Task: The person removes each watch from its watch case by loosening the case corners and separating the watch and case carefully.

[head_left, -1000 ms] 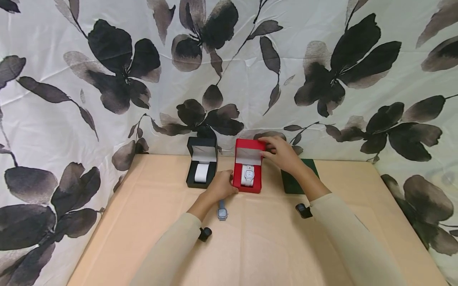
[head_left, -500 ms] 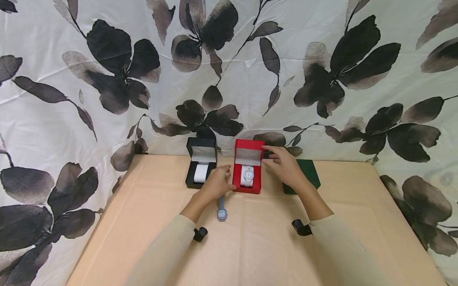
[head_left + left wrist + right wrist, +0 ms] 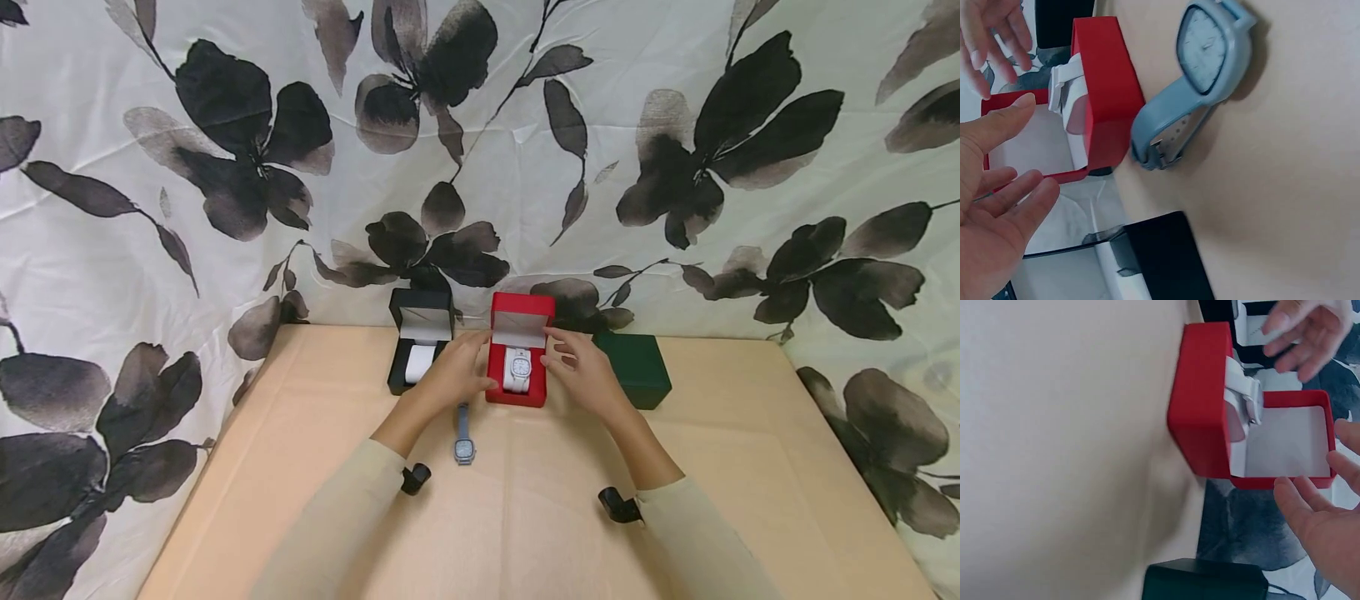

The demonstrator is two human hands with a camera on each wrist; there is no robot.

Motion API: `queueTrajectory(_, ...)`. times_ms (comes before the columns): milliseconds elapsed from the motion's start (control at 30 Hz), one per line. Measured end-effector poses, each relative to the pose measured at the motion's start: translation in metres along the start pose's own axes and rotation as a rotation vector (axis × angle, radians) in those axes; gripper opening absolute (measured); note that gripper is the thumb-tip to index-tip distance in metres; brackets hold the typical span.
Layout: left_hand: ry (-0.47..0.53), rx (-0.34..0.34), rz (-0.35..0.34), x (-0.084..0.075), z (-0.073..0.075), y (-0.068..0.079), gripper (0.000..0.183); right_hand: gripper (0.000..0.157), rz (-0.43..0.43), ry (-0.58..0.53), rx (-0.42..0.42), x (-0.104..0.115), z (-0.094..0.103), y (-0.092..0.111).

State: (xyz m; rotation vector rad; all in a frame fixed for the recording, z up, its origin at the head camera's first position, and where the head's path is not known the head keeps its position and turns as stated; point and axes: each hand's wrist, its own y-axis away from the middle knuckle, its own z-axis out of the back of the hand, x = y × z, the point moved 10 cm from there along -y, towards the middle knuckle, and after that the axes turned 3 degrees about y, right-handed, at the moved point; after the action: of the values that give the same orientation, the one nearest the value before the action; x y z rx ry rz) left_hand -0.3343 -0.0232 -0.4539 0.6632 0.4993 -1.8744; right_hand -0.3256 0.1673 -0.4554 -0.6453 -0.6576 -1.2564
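An opened red watch box stands upright on the table with a white watch on its white cushion. To its left is my left hand, fingers extended beside the box. My right hand is at the box's right side, fingers loosely spread near the lid. In the left wrist view, the thumb and fingers of the left hand overlap the lid's outline; contact cannot be told. Fingertips of the right hand are close to the lid's edge in the right wrist view. A blue watch lies in front.
Left of the red box stands an opened black watch box with a white cushion, partly hidden by my left hand. A closed green box sits to the right. A floral cloth hangs behind the table.
My left hand has come off the red box's front corner, its fingers straightening. The right hand has slid from the lid's top down its right side, uncovering more of the green box.
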Motion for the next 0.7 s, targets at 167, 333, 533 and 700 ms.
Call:
queueTrajectory(167,-0.033,0.041,0.027,-0.002,0.001,-0.004,0.085,0.056,-0.009,-0.006,0.012,-0.007,-0.009,0.001)
queueTrajectory(333,-0.092,0.080,-0.007,-0.010,-0.002,-0.010,0.081,0.058,-0.015,-0.024,0.021,-0.019,-0.018,0.000)
queueTrajectory(533,-0.147,0.085,-0.048,-0.019,-0.005,-0.017,0.079,0.061,-0.033,0.007,0.035,-0.035,-0.030,-0.002)
queueTrajectory(700,-0.195,0.115,-0.077,-0.022,-0.015,-0.023,0.075,0.061,0.007,0.039,0.031,-0.040,-0.037,-0.004)
